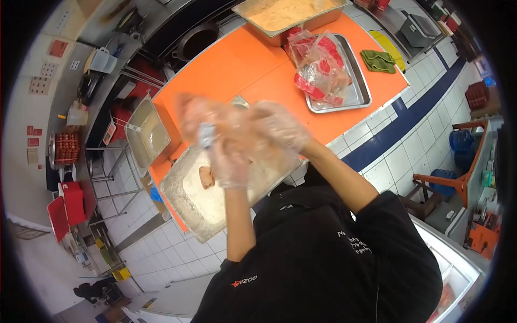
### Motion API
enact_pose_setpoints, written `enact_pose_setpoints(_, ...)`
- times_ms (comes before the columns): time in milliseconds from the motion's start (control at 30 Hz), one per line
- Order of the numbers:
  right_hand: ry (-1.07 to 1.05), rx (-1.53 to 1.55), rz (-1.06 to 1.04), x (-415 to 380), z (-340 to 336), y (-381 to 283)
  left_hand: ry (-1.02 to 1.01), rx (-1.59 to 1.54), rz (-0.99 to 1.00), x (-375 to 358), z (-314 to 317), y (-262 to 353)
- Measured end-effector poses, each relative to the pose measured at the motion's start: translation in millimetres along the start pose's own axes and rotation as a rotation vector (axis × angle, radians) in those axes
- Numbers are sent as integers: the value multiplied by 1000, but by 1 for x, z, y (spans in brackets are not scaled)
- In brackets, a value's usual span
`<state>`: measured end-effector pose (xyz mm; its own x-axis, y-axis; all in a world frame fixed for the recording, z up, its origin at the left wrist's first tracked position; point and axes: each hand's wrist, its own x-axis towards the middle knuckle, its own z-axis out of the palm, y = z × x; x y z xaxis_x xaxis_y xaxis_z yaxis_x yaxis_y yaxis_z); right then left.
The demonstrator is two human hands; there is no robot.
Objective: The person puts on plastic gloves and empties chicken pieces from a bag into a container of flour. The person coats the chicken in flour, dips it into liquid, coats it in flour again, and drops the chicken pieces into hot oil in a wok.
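Note:
My left hand [230, 164] and my right hand [283, 126] both wear clear plastic gloves. Between them is a clear plastic bag of pinkish raw meat [207, 118], smeared by motion, its mouth tilted over a metal tray of white flour [207, 207]. My left hand is closed on the bag's near side, beside a small pale blue patch. On its other side my right hand grips the bag. One raw meat piece [206, 177] lies on the flour, left of my left hand. Which cut of meat fills the bag I cannot make out.
The orange table [242, 70] bears a deep pan of orange-tan breading [288, 15] at the back. Crumpled red-and-clear bags [323, 70] lie in a steel tray [355, 99], near a green cloth [378, 61]. Left stands a metal pan of pale liquid [151, 134].

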<state>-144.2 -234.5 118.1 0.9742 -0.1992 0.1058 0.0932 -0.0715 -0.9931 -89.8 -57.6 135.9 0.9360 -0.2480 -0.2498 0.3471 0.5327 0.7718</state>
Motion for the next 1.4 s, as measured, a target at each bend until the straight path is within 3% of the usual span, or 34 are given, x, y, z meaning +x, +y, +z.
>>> enact_pose_setpoints(33,142,6,-14,-10,-22,25,-73,104,-75,-1,17,-18)
enact_pose_setpoints(67,244,-30,183,-22,-49,-7,-165,306,-107,4,28,-42)
enact_pose_setpoints(100,395,51,99,-34,-80,18,-265,508,-121,8,39,-66)
enact_pose_setpoints(133,538,119,1,-46,-111,42,-523,581,-12,5,79,-69)
enact_pose_setpoints(167,594,498,222,-52,-135,10,-792,938,10,27,83,-82)
enact_pose_setpoints(200,788,297,298,-49,-148,-16,-886,878,-88,29,102,-82)
enact_pose_setpoints(233,828,310,246,-46,-175,-5,-972,821,-192,32,122,-82)
enact_pose_setpoints(267,769,107,184,-50,-230,46,-974,1013,-296,34,132,-70)
enact_pose_setpoints(333,757,277,133,-28,-225,47,-899,1039,-231,42,120,-65)
enact_pose_setpoints(367,680,-56,175,-22,-248,86,-889,1065,-178,45,115,-65)
enact_pose_setpoints(400,597,-391,210,-21,-273,128,-797,890,-73,50,84,-80)
enact_pose_setpoints(433,338,-569,59,-13,-296,172,-707,714,33,53,50,-93)
enact_pose_setpoints(467,324,-571,57,-9,-293,182,-508,657,8,41,33,-78)
enact_pose_setpoints(500,274,-789,109,-4,-287,187,-313,595,-13,26,11,-53)
enact_pose_setpoints(533,249,-937,200,-1,-256,145,-21,214,-179,20,-16,-39)
enact_pose_setpoints(567,211,-1087,290,4,-220,97,-68,875,318,11,-69,-40)
enact_pose_setpoints(600,203,-1095,289,9,-182,48,83,869,263,-2,-83,-18)
enact_pose_setpoints(667,178,-1445,113,19,-126,-8,185,910,242,0,-198,-19)
enact_pose_setpoints(733,217,-1104,-57,24,-79,12,281,741,233,9,-273,-17)
enact_pose_setpoints(767,123,-1000,-156,27,-40,11,310,681,234,15,-294,-11)
enact_pose_setpoints(833,-143,-712,-276,29,39,37,474,1671,156,25,-313,7)
enact_pose_setpoints(900,-514,-940,42,46,112,44,441,1647,114,39,-318,3)
enact_pose_setpoints(933,-508,-951,52,47,130,54,414,1628,71,46,-317,-2)
enact_pose_setpoints(967,-493,-1049,236,46,146,66,396,1620,70,46,-317,-3)
enact_pose_setpoints(1000,-470,-1142,416,47,161,78,219,1807,77,47,-313,1)
enact_pose_setpoints(1033,-461,-1155,419,45,171,92,38,1985,84,47,-309,6)
enact_pose_setpoints(1133,-258,-1103,564,25,192,127,188,1682,-10,37,-300,15)
enact_pose_setpoints(1167,-436,-1243,398,21,199,135,169,1676,-13,39,-306,10)
enact_pose_setpoints(1200,-610,-1372,219,21,205,144,124,1480,-180,47,-320,-1)
enact_pose_setpoints(1233,-626,-1114,501,22,213,157,80,1280,-342,51,-323,-3)
enact_pose_setpoints(1300,-367,-309,822,12,242,154,79,1305,-266,55,-318,-6)
enact_pose_setpoints(1333,-310,-83,870,5,259,135,89,1333,-208,49,-313,-4)
enact_pose_setpoints(1367,-313,-6,871,2,271,119,-10,1064,-391,44,-291,28)
enact_pose_setpoints(1400,-384,-145,800,6,277,101,-21,1068,-388,50,-295,29)
